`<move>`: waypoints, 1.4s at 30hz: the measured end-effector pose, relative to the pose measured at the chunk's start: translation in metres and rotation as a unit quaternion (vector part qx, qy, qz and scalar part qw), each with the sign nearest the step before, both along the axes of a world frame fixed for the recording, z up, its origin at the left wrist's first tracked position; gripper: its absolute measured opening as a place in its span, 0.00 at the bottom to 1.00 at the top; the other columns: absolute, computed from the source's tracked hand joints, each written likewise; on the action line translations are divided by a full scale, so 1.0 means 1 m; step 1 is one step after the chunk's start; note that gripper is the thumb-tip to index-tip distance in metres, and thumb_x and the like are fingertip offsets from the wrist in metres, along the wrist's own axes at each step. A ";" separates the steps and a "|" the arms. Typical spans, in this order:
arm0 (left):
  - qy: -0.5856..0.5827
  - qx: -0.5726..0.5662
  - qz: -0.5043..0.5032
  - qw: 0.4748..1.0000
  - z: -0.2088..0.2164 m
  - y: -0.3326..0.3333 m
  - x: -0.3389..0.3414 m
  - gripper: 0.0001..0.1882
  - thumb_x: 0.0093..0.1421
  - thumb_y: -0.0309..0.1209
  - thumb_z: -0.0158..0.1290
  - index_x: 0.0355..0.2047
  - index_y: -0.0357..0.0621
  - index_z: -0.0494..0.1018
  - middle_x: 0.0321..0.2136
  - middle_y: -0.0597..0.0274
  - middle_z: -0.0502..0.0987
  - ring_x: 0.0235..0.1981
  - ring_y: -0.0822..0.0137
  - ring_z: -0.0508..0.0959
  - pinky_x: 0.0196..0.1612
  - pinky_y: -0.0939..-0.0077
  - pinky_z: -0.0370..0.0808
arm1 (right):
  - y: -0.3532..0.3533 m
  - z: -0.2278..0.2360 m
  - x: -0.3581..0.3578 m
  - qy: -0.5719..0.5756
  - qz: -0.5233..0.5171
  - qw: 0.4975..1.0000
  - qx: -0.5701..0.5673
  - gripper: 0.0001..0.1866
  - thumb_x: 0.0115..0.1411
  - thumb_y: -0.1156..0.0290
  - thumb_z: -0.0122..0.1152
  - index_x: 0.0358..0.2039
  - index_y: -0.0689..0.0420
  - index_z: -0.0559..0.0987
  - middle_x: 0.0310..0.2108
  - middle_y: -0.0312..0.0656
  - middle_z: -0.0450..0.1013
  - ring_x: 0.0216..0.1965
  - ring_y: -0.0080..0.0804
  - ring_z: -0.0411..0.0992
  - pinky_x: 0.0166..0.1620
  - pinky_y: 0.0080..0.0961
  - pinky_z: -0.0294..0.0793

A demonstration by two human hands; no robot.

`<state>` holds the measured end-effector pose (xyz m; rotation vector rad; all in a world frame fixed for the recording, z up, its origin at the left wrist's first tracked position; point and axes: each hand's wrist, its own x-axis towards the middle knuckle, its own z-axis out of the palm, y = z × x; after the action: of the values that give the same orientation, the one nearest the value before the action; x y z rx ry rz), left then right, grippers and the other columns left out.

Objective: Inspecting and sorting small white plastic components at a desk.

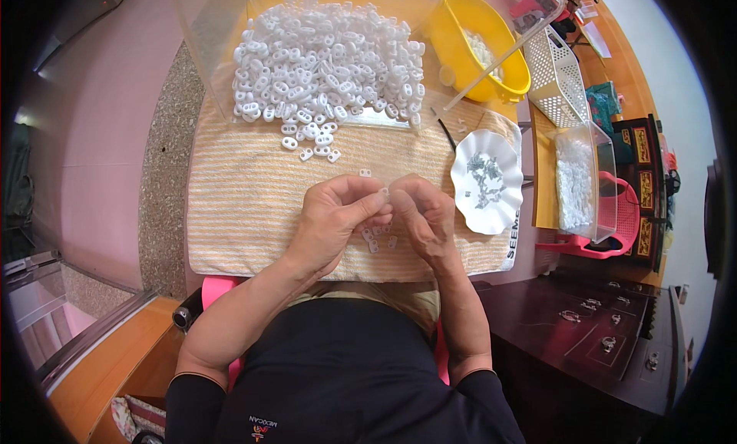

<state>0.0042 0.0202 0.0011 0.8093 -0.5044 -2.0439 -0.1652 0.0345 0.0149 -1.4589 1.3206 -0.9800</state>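
My left hand (338, 214) is closed in a pinch, with a small white plastic piece (385, 191) showing at its fingertips. Right beside it, my right hand (424, 215) is also pinched closed, its fingertips nearly meeting the left ones; what it grips is hidden. Below the hands, several flat white two-hole pieces (372, 241) lie on the striped towel (238, 206). One more flat piece (365, 172) sits just beyond the fingers. Farther off rises a large heap of white oval two-hole plastic parts (322, 60), some spilled toward me.
To the right stands a white scalloped dish (467, 206) holding small grey metal bits, with a thin black stick (447, 135) near it. A yellow tub (441, 37) is at the back right. Farther right are a white perforated basket (554, 75) and a clear bin (606, 214) of white pieces.
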 end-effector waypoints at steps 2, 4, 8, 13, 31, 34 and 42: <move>-0.003 -0.005 0.003 1.000 -0.002 0.000 0.000 0.07 0.60 0.27 0.57 0.37 0.36 0.75 0.30 0.61 0.79 0.29 0.74 0.79 0.36 0.83 0.76 | 0.000 0.001 0.001 0.012 -0.001 1.000 -0.004 0.06 0.65 0.74 0.53 0.32 0.62 0.76 0.29 0.34 0.72 0.31 0.18 0.68 0.37 0.16 0.67; -0.006 -0.005 0.004 1.000 -0.003 0.001 0.000 0.07 0.60 0.27 0.57 0.37 0.36 0.75 0.30 0.60 0.79 0.29 0.74 0.79 0.36 0.82 0.77 | -0.001 0.002 0.002 0.024 -0.002 1.000 -0.009 0.07 0.65 0.73 0.53 0.32 0.62 0.76 0.28 0.35 0.72 0.31 0.19 0.68 0.36 0.16 0.67; -0.007 -0.006 0.011 1.000 -0.002 0.002 0.000 0.08 0.60 0.26 0.57 0.37 0.35 0.75 0.30 0.60 0.79 0.30 0.72 0.79 0.37 0.81 0.78 | -0.001 0.005 0.002 0.055 0.008 0.998 -0.019 0.08 0.65 0.72 0.53 0.31 0.62 0.76 0.26 0.35 0.72 0.29 0.20 0.68 0.34 0.18 0.68; -0.003 -0.020 -0.003 1.000 -0.004 0.003 0.001 0.07 0.60 0.23 0.55 0.39 0.36 0.74 0.32 0.58 0.79 0.32 0.70 0.81 0.40 0.76 0.81 | -0.001 0.001 0.000 0.035 0.011 0.999 -0.004 0.09 0.66 0.71 0.53 0.30 0.63 0.76 0.26 0.35 0.72 0.27 0.19 0.68 0.32 0.17 0.68; -0.042 -0.073 0.021 0.996 -0.006 0.004 -0.003 0.08 0.61 0.25 0.56 0.39 0.34 0.74 0.32 0.59 0.79 0.32 0.72 0.79 0.39 0.79 0.79 | 0.000 0.001 0.004 0.096 -0.015 0.992 -0.083 0.05 0.61 0.75 0.58 0.32 0.63 0.75 0.23 0.42 0.74 0.25 0.26 0.73 0.29 0.22 0.71; -0.020 -0.050 0.021 0.998 -0.006 0.003 -0.002 0.07 0.61 0.23 0.55 0.39 0.35 0.74 0.31 0.59 0.79 0.32 0.72 0.80 0.40 0.79 0.79 | -0.003 0.003 0.005 0.060 -0.011 0.996 -0.059 0.06 0.63 0.74 0.57 0.32 0.64 0.76 0.23 0.38 0.74 0.26 0.20 0.71 0.29 0.19 0.71; 0.003 -0.015 0.011 1.000 -0.005 -0.003 0.002 0.07 0.61 0.23 0.54 0.39 0.35 0.73 0.32 0.58 0.79 0.32 0.71 0.80 0.40 0.78 0.80 | -0.004 0.002 0.007 -0.048 -0.031 0.998 0.028 0.08 0.65 0.72 0.55 0.34 0.64 0.77 0.26 0.35 0.74 0.28 0.17 0.71 0.32 0.16 0.72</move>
<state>0.0065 0.0173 -0.0041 0.7863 -0.5186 -2.0130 -0.1580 0.0303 0.0168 -1.3195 1.3202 -1.0325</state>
